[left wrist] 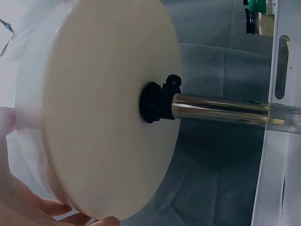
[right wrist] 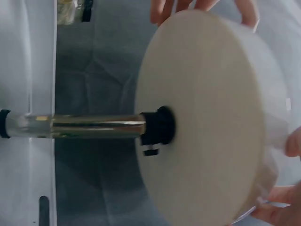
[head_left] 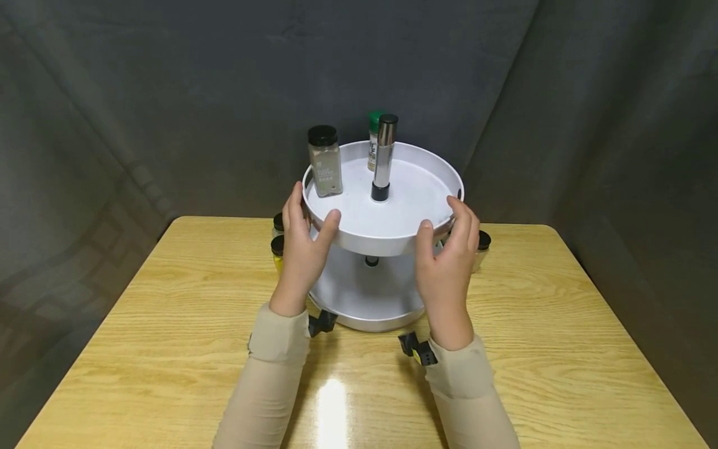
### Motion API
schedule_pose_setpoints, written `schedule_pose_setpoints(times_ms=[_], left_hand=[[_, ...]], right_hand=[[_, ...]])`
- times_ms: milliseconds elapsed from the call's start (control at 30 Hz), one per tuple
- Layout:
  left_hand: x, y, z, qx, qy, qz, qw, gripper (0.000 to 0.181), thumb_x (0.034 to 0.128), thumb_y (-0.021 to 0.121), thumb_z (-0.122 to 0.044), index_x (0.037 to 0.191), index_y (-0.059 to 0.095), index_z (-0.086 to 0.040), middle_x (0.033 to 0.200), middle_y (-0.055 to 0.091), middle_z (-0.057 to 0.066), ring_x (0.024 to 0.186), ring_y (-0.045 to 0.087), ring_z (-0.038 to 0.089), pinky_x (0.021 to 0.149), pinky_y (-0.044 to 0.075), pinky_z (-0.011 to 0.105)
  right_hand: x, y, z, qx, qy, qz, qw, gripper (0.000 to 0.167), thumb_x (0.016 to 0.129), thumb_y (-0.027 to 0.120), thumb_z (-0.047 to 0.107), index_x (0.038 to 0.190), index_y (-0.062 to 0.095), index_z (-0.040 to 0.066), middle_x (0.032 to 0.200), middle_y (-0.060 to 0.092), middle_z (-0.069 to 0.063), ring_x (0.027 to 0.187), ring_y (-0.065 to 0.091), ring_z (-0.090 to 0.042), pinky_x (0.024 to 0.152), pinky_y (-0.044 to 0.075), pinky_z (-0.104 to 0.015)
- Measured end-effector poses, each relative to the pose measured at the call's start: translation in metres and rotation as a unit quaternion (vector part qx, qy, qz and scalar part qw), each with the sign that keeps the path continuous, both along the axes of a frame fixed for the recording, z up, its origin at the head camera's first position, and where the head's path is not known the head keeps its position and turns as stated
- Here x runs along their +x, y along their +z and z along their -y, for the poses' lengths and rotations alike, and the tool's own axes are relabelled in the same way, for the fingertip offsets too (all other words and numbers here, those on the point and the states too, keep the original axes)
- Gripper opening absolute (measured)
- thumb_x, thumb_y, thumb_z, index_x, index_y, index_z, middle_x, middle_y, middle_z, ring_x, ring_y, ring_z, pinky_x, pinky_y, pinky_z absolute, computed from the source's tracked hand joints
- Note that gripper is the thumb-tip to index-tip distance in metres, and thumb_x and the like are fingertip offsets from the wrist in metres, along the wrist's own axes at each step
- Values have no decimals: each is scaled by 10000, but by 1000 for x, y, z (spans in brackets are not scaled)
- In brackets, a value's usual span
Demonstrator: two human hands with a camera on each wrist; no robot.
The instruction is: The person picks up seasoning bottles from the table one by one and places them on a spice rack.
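Note:
A white two-tier turntable rack stands on the wooden table. My left hand (head_left: 303, 252) grips the left side of its round upper tray (head_left: 415, 187), thumb at the front wall and fingers round the side. On the opposite side my right hand (head_left: 450, 268) holds the rim in much the same way. A square clear jar (head_left: 326, 167) with a black lid stands on the tray's left part, and a green-capped bottle (head_left: 373, 149) is partly hidden behind the silver center post (head_left: 384, 159). Below, a black collar (left wrist: 157, 102) joins the post to the tray's underside.
The lower tray (head_left: 367, 293) sits beneath, its base near the table (head_left: 140, 324). Black-lidded jars show beside the rack: a yellow one (head_left: 277, 262) at the left and another (head_left: 482, 243) at the right. Grey cloth (head_left: 224, 93) hangs behind.

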State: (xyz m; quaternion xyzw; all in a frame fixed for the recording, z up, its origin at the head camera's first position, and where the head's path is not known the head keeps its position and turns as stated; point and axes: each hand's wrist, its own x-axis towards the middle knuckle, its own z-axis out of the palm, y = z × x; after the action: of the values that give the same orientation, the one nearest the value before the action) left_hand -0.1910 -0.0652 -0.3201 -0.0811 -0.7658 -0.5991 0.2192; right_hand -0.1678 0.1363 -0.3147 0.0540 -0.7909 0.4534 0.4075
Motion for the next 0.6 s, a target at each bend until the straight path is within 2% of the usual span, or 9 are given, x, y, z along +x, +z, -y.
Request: schedule_pose_setpoints(times_ms=[100,267,467,600], left_hand=[[1,0,-1,2,-16,7,10000,1160,843,548,-781,1620,97,-47,1647,96,185,1515,203,263,1237,227,388],[4,2,-1,36,-78,37,10000,1063,889,587,-648,1623,90,-61,1658,54,165,1518,189,252,1238,223,408],[5,2,-1,39,-60,-11,10000,951,931,593,-485,1620,102,-51,1656,61,162,1516,194,250,1238,222,402],[3,1,0,116,-41,-45,9999,904,948,583,-431,1618,115,-42,1647,99,173,1516,203,253,1238,214,378]], right_hand=[[7,4,2,193,-15,205,9996,520,962,542,212,1419,455,-22,1416,438,-231,1324,393,-366,1089,345,-542],[19,9,10,409,42,472,9980,544,961,571,236,1446,438,29,1438,393,-220,1312,356,-410,1056,319,-580],[34,13,19,650,116,492,9966,588,941,609,232,1467,425,44,1444,346,-242,1291,338,-451,1048,310,-602],[38,16,18,619,162,551,9964,575,939,613,213,1465,438,61,1443,338,-236,1312,339,-431,1047,325,-615]])
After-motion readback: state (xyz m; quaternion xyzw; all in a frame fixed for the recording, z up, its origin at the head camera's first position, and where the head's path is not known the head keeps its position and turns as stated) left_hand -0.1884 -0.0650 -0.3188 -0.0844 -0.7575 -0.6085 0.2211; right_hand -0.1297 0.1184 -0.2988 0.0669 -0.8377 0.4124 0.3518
